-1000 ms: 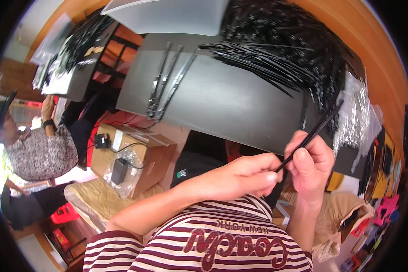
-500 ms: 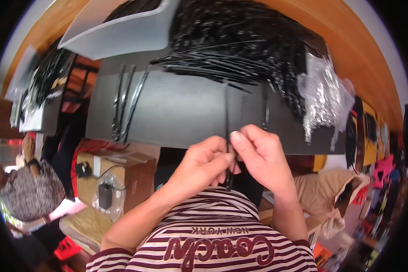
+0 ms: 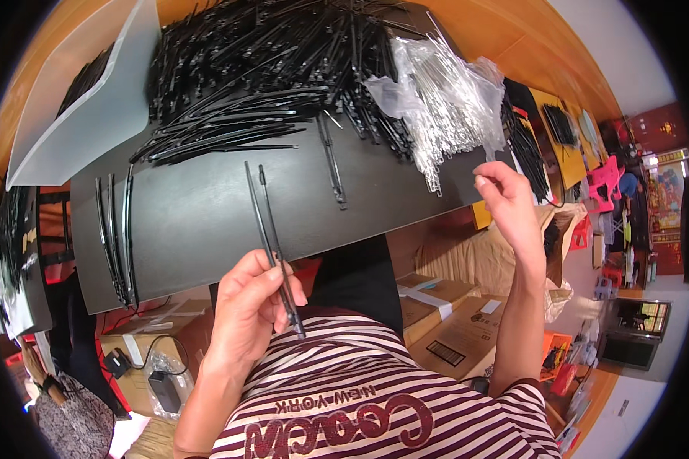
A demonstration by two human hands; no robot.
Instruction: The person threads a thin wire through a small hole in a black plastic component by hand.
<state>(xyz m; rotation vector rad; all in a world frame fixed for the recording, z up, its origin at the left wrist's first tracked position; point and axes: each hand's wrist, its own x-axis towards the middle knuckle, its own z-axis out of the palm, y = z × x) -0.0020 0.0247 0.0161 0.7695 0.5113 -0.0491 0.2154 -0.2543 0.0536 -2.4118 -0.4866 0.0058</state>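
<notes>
My left hand (image 3: pixel 246 300) is closed on two slim black strips (image 3: pixel 270 229), which stick up side by side over the near table edge, their lower ends by my striped shirt. My right hand (image 3: pixel 507 200) is off to the right, past the table's near edge, thumb and forefinger together; anything between them is too small to make out. Just beyond its fingertips lies a clear plastic bag (image 3: pixel 478 92) with thin silvery metal strips (image 3: pixel 440 126) spilling out. A few black strips (image 3: pixel 113 237) lie at the table's left, and a short group (image 3: pixel 331 164) lies mid-table.
Large heaps of black strips (image 3: pixel 230 61) cover the back of the dark table (image 3: pixel 199 206). A translucent plastic bin (image 3: pixel 119 99) stands at the far left. Below are cardboard boxes (image 3: pixel 467 329) and a brown sack (image 3: pixel 467 252). Another person (image 3: pixel 73 417) sits at lower left.
My hands were together on a black strip; now they are apart. My right hand has swung far right to the silvery strips, while my left keeps the black strips. The view has turned rightward.
</notes>
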